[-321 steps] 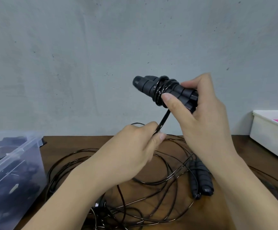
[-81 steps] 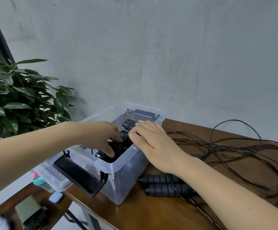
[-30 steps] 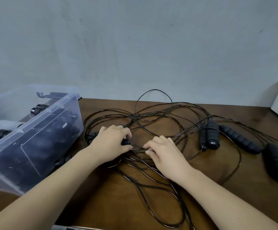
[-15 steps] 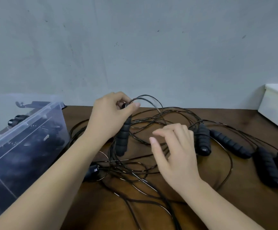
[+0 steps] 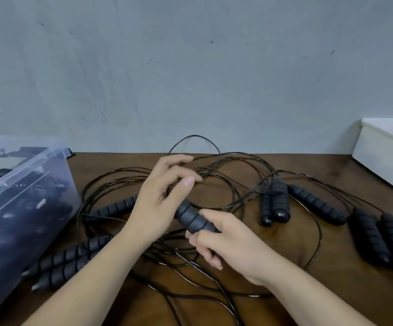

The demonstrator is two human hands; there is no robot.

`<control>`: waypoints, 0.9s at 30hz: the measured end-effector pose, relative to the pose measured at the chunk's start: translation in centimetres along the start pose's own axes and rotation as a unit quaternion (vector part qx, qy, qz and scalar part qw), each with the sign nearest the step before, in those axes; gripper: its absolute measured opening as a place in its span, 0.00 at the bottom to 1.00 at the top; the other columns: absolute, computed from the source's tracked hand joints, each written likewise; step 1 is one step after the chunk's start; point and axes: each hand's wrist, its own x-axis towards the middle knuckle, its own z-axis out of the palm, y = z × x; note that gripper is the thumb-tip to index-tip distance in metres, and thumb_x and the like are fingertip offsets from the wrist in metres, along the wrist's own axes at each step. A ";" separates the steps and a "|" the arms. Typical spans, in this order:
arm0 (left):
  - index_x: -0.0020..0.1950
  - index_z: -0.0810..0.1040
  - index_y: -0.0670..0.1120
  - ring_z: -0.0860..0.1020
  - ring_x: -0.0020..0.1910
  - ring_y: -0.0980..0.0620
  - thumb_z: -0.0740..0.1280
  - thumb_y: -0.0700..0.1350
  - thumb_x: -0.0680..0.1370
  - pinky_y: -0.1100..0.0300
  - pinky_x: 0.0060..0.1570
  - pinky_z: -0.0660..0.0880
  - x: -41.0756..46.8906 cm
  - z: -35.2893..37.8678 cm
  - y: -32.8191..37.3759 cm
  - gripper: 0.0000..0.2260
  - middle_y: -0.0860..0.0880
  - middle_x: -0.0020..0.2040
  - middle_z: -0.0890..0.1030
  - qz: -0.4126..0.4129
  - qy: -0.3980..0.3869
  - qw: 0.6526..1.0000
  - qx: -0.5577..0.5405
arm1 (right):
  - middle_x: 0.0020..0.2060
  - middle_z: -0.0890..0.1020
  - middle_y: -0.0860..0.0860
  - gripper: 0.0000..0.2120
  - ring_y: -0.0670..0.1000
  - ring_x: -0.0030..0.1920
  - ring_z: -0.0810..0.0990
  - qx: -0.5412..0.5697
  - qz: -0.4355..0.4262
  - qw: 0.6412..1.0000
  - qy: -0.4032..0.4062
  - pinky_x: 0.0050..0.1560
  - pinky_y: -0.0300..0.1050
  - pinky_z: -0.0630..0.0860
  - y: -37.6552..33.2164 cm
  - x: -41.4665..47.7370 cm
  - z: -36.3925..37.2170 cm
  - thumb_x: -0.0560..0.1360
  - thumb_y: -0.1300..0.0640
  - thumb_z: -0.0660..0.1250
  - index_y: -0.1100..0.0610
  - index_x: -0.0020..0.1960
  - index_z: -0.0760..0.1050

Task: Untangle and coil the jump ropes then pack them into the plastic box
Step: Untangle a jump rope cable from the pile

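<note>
A tangle of thin black jump rope cords (image 5: 226, 175) lies across the brown table (image 5: 291, 292). My right hand (image 5: 228, 241) grips one black ribbed handle (image 5: 192, 217) just above the tangle. The handle's upper end runs behind the palm of my left hand (image 5: 162, 198). That hand's fingers are loosely spread over the cords, and no grip shows. The clear plastic box (image 5: 33, 175) stands at the left with dark coiled ropes inside.
More black handles lie around: one by my left wrist (image 5: 115, 207), two beside the box (image 5: 66, 264), a pair at centre right (image 5: 275, 204), one next to them (image 5: 315, 207), two at far right (image 5: 378, 241). A white bin (image 5: 378, 158) stands at the back right.
My left hand held the handle up half a second ago. It has let go, and my right hand has taken hold of the handle, now lower over the tangle.
</note>
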 end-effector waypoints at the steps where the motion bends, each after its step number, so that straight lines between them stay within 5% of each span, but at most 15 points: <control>1: 0.57 0.84 0.53 0.70 0.76 0.50 0.67 0.51 0.84 0.55 0.71 0.70 -0.2 -0.1 0.2 0.07 0.55 0.73 0.72 0.008 -0.002 1.000 0.002 | 0.32 0.73 0.56 0.10 0.52 0.29 0.66 0.007 0.009 1.000 -0.013 0.38 0.59 0.72 0.0 0.0 -0.3 0.80 0.58 0.68 0.65 0.55 0.75; 5: 0.46 0.84 0.49 0.69 0.78 0.48 0.69 0.46 0.84 0.47 0.73 0.69 -0.3 0.1 -0.5 0.08 0.55 0.74 0.74 0.031 -0.023 0.999 0.022 | 0.32 0.71 0.55 0.09 0.51 0.28 0.64 0.046 0.017 0.997 -0.055 0.32 0.51 0.58 0.0 0.0 -1.5 0.81 0.62 0.67 0.69 0.54 0.74; 11: 0.37 0.76 0.46 0.74 0.72 0.46 0.66 0.56 0.82 0.50 0.67 0.72 0.0 -0.3 -0.9 0.18 0.55 0.67 0.80 0.027 0.026 0.999 0.024 | 0.31 0.70 0.54 0.07 0.50 0.27 0.64 0.116 -0.044 0.991 -0.055 0.30 0.47 0.60 -0.3 0.1 -3.3 0.80 0.59 0.69 0.61 0.54 0.78; 14: 0.37 0.80 0.52 0.84 0.59 0.49 0.64 0.53 0.86 0.41 0.65 0.76 0.2 -0.5 -1.2 0.18 0.50 0.49 0.87 -0.060 0.033 0.994 -0.087 | 0.31 0.68 0.52 0.10 0.48 0.25 0.63 0.251 -0.088 0.964 0.008 0.27 0.42 0.62 -0.6 0.3 -4.7 0.76 0.57 0.73 0.61 0.52 0.76; 17: 0.37 0.75 0.42 0.83 0.41 0.44 0.60 0.52 0.87 0.43 0.64 0.77 0.2 0.1 -0.9 0.22 0.44 0.33 0.80 -0.142 0.032 0.969 -0.202 | 0.30 0.67 0.52 0.06 0.47 0.25 0.63 0.316 -0.130 0.935 0.100 0.26 0.41 0.63 -1.0 0.4 -5.8 0.77 0.58 0.67 0.60 0.50 0.74; 19: 0.42 0.74 0.40 0.73 0.32 0.45 0.61 0.52 0.87 0.46 0.48 0.80 0.0 0.7 -0.4 0.19 0.45 0.30 0.71 -0.164 0.003 0.958 -0.235 | 0.32 0.68 0.53 0.04 0.49 0.27 0.65 0.308 -0.145 0.933 0.116 0.29 0.42 0.66 -0.8 0.3 -5.6 0.79 0.59 0.66 0.59 0.48 0.72; 21: 0.45 0.75 0.45 0.66 0.29 0.50 0.62 0.52 0.87 0.53 0.35 0.71 -0.5 1.5 -0.5 0.15 0.50 0.29 0.67 -0.150 -0.030 0.975 -0.160 | 0.34 0.72 0.56 0.06 0.52 0.31 0.69 0.249 -0.129 0.954 0.105 0.33 0.44 0.70 -0.5 0.3 -5.0 0.79 0.61 0.68 0.59 0.47 0.71; 27: 0.46 0.72 0.51 0.68 0.29 0.57 0.59 0.52 0.88 0.57 0.32 0.66 -1.8 2.9 -0.3 0.12 0.54 0.29 0.72 -0.082 -0.114 0.990 0.016 | 0.34 0.78 0.57 0.10 0.54 0.31 0.75 0.077 -0.080 0.972 0.207 0.39 0.51 0.79 0.5 1.0 -1.6 0.80 0.55 0.74 0.60 0.48 0.77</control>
